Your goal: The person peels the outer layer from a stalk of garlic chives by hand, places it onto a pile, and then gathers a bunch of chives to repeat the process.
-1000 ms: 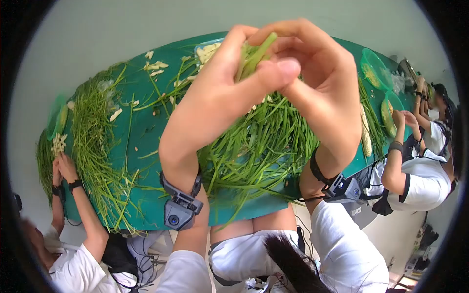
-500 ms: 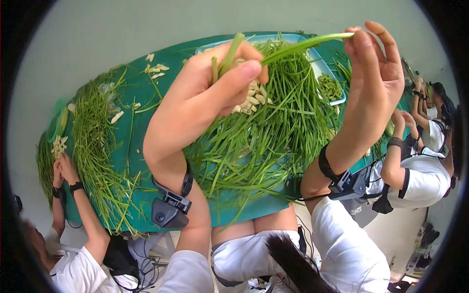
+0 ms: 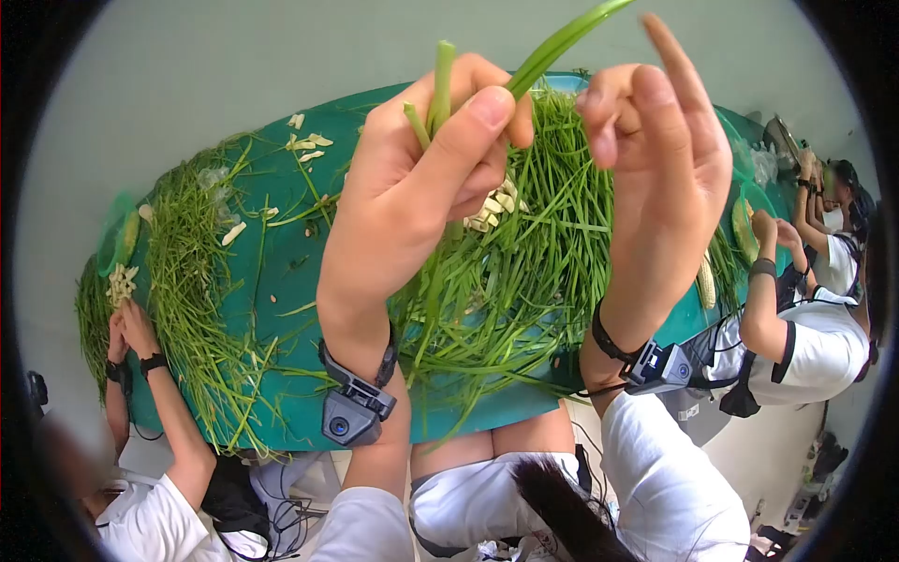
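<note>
My left hand (image 3: 421, 169) is raised over the table, closed in a pinch on a long green chive stalk (image 3: 567, 45). Its leafy end sticks out to the upper right, while thick cut ends poke up behind my thumb. Just to the right, my right hand (image 3: 660, 155) holds nothing, its index finger stretched upward and the other fingers loosely bent. Beneath both hands spreads a large heap of green chives (image 3: 562, 225), partly hidden by them. Pale white pieces (image 3: 493, 214) lie on the heap, between my hands. A light blue tray (image 3: 565, 82) shows only its rim behind.
On the left of the green table (image 3: 290, 239) lies another long pile of chives (image 3: 192, 281). A person's hands (image 3: 131, 328) hold pale pieces beside a green mesh bag (image 3: 117, 234). At right sits a co-worker (image 3: 805, 342), near a pale, long vegetable (image 3: 706, 283).
My right hand has let go of the stalk's pale tip and moved left and down, its index finger now extended. My left hand has shifted right, still holding the stalk, which now points more steeply upward.
</note>
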A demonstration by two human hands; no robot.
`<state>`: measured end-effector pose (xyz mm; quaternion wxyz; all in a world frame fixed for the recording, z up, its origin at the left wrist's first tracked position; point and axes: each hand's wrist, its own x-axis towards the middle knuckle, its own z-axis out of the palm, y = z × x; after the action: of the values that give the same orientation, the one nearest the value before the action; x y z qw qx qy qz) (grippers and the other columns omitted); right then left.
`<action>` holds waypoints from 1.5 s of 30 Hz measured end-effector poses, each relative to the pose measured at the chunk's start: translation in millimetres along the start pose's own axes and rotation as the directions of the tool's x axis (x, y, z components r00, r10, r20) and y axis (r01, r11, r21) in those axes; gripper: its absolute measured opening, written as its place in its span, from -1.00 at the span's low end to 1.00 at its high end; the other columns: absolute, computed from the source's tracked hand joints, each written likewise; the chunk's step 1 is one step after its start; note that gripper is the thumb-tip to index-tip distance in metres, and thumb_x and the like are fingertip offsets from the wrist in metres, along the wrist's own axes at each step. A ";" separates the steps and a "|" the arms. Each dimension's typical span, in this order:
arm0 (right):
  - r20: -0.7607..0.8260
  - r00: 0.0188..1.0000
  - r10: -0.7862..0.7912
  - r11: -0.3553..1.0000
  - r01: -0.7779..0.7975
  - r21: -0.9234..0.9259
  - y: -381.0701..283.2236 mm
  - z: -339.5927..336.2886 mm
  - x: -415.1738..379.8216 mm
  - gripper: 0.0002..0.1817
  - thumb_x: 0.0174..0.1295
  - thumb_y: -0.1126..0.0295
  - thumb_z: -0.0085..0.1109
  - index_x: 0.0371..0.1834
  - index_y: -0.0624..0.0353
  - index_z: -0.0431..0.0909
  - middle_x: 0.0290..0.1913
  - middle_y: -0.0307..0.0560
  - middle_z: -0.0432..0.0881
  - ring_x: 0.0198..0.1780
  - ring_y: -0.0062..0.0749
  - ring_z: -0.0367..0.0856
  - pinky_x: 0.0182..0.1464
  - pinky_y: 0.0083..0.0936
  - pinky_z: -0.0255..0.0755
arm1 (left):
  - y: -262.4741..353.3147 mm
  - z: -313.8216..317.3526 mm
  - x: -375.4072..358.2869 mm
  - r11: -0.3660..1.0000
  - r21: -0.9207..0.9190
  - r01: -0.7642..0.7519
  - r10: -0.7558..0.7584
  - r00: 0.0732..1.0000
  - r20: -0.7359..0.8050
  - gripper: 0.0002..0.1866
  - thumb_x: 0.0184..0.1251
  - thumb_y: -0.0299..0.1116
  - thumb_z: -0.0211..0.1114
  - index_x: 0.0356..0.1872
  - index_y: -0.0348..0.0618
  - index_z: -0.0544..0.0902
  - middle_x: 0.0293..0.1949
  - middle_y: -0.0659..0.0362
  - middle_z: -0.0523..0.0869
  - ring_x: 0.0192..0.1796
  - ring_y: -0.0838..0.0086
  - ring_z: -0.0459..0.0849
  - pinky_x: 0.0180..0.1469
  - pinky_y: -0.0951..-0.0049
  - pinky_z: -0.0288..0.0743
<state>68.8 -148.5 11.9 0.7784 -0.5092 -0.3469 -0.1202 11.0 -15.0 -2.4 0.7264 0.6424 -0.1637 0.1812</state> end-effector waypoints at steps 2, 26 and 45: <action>0.133 0.989 0.070 0.997 -0.068 -0.024 0.3 -3.7 -4.1 -0.65 0.31 0.43 -0.04 0.06 0.49 0.39 -0.46 -0.07 0.55 -0.52 -0.65 0.38 -0.46 -0.77 0.23 | 5.6 11.8 -0.7 1.000 -0.003 0.009 -0.009 0.998 -0.060 -0.73 0.46 -0.23 -0.07 -0.30 -0.23 0.47 -0.70 0.43 0.25 -0.70 0.82 0.09 -0.67 0.74 -0.11; 0.118 0.989 -0.090 0.982 0.108 -0.153 -18.9 -23.1 0.8 -0.71 0.37 0.45 -0.17 -0.07 0.49 0.46 -0.65 -0.35 0.33 -0.63 -0.79 0.17 -0.30 -0.81 0.24 | 4.3 -12.9 -6.3 0.975 0.179 0.132 -0.110 0.986 -0.128 -0.67 0.43 -0.17 -0.05 -0.36 -0.22 0.51 -0.67 0.33 0.41 -0.68 0.73 0.29 -0.65 0.71 0.12; 0.141 0.989 -0.053 0.998 0.058 -0.036 -42.1 -36.9 -11.8 -0.74 0.31 0.36 -0.22 -0.17 0.35 0.40 -0.66 -0.25 0.30 -0.54 -0.61 0.32 0.14 -0.42 0.28 | -10.4 -83.8 -24.8 0.885 0.361 0.293 -0.107 0.884 -0.456 -0.73 0.41 -0.25 0.00 -0.36 -0.23 0.53 -0.59 0.33 0.45 -0.58 0.71 0.33 -0.53 0.66 0.18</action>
<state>52.8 -201.8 25.1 0.7381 -0.5220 -0.4124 -0.1127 -5.4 65.8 -33.3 0.6040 0.7421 0.1094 0.2693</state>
